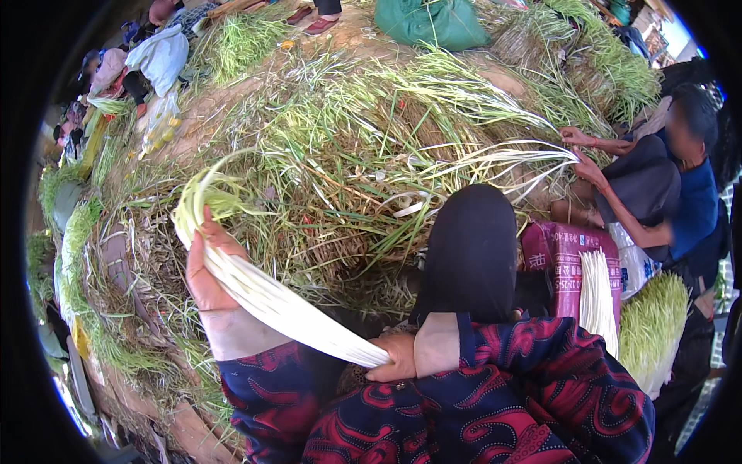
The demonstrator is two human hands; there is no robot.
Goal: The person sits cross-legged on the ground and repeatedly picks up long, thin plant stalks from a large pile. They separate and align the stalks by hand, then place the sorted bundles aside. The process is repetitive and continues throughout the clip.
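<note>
A bundle of long leafy vegetable shoots (278,304), white in the stems and yellow-green at the tips, slants across my lap. My left hand (215,275) holds it near the leafy end, fingers around the stems and the leaves drooping over beyond them. Around the white stem ends, close to my waist, my right hand (399,356) is closed. My raised knee (472,249) in dark cloth stands just beyond the right hand. A layer of loose, trimmed leaves and stalks (330,232) covers the ground before me.
At right, a purple printed sack (539,249) bears a white-stemmed bunch (600,296); a larger green-tipped bunch (655,330) lies beside it. A seated co-worker (690,168) holds loose shoots (516,165). A green sack (432,23) stands at the back, and other people sit far left.
</note>
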